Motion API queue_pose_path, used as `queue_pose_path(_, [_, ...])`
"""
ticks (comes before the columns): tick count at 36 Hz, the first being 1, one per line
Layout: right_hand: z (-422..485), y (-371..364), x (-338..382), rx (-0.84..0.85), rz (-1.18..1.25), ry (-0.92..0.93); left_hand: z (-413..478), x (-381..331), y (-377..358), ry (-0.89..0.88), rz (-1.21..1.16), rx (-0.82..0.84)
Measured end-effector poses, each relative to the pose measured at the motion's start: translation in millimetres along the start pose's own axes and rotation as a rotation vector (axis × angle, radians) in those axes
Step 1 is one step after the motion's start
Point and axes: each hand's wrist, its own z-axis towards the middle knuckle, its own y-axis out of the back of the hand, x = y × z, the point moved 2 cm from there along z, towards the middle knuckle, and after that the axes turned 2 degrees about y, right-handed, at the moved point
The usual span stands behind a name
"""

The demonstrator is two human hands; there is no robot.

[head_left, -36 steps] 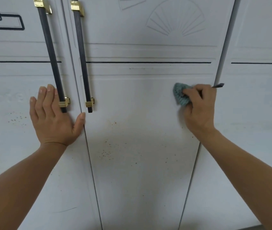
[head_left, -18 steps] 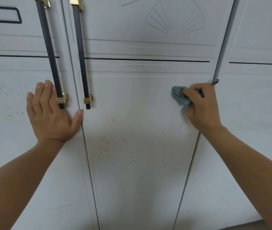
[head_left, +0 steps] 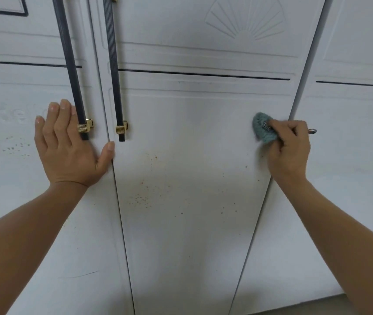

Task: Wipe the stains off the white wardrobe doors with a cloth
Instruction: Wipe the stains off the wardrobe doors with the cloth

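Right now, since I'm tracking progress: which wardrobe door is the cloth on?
The middle door, the one with the fan pattern; the right hand presses the cloth there.

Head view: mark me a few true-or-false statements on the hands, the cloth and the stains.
1. The right hand holds a teal cloth against the middle door. True.
2. The left hand is curled into a fist. False: it lies flat, fingers straight, on the left door, beside the dark handle.
3. The middle door is spotless. False: brown specks show below and left of the cloth.
4. The left door also carries scattered spots. True.
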Motion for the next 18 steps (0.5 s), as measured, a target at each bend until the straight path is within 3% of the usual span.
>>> queue_pose_path(6, [-13, 0, 4, 0.108, 0.003, 0.066, 0, 0, -1, -0.003, -0.009, -0.031])
queue_pose_path(12, [2, 12, -14, -0.116, 0.064, -0.277, 0, 0, 0, 0.000, -0.006, -0.027])
queue_pose_path(18, [-55, -17, 2, -0.041, 0.074, -0.214, 0, 0, -2, -0.001, 0.002, -0.026])
